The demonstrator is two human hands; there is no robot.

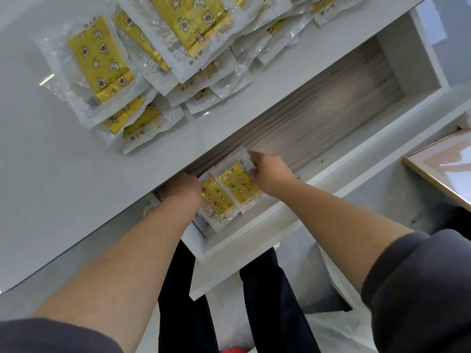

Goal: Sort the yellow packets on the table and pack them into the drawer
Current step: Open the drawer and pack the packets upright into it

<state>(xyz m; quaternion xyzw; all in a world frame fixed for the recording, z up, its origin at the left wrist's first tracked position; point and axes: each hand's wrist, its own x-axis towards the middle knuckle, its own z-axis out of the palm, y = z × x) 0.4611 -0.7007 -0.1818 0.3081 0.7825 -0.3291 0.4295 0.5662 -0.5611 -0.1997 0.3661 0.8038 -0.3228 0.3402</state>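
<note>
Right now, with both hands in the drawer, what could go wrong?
The two packets overlap at the drawer's near end, so the right hand's push may ride one onto the other. The left hand sits under the table edge and may knock it. The loose pile could slide.

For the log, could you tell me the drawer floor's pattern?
Grey streaked wood grain on the drawer floor, head view.

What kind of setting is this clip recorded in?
Probably an office or stockroom workstation: a plain white table piled with identical yellow packets, and an open drawer being filled.
</note>
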